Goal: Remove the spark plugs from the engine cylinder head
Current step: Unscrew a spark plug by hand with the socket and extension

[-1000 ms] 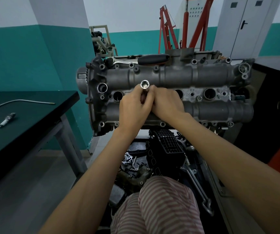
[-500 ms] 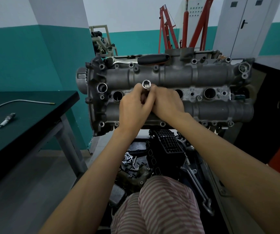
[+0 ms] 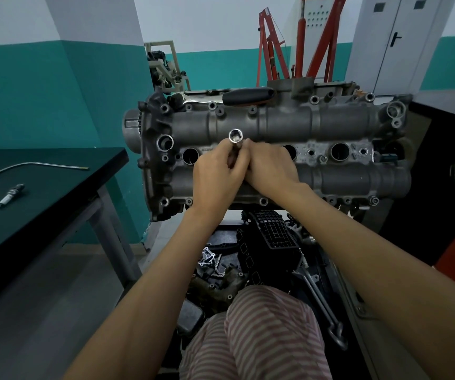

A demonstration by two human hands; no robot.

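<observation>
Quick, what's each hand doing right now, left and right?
Left hand: fingers curled around the socket tube, gripping it.
Right hand: against the same tube from the other side; its fingers are hidden, so the grip cannot be told.

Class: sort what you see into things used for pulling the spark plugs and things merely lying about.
In use: socket tube, gripped by left hand and right hand; cylinder head; removed spark plug.

Lying about: bent metal rod; black-handled tool; red hoist.
</observation>
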